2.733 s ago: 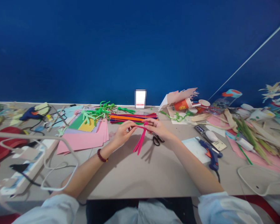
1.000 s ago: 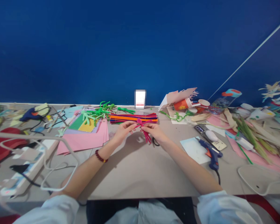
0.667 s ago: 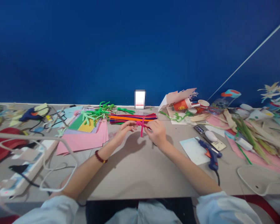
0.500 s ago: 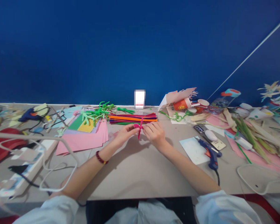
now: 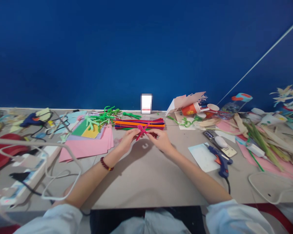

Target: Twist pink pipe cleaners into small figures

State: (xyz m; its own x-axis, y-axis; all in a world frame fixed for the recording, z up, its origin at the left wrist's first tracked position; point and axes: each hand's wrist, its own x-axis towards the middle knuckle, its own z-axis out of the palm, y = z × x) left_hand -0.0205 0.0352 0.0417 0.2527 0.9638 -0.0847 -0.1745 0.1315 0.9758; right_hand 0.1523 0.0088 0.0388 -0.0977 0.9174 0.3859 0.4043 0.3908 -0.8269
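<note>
A pink pipe cleaner [image 5: 143, 129], bent so that its strands cross, is held up between my two hands above the table. My left hand [image 5: 128, 140] pinches it from the left side. From the right, my right hand [image 5: 161, 139] grips an end of it between thumb and fingers. Just behind the fingers lies a bundle of pipe cleaners [image 5: 136, 123] in orange, purple, red and green. Green twisted pipe cleaners [image 5: 104, 115] sit left of that bundle.
Pink paper sheets [image 5: 85, 149] lie to the left, with a white power strip [image 5: 36, 172] and cables nearer the edge. On the right are a blue glue gun [image 5: 222, 161], a phone [image 5: 208, 135] and paper cups [image 5: 191, 109]. A blue wall [image 5: 146, 55] stands behind.
The pink pipe cleaner has turned from nearly upright to a slanted cross. My right hand's fingers have shifted slightly, and my left hand has moved a little left.
</note>
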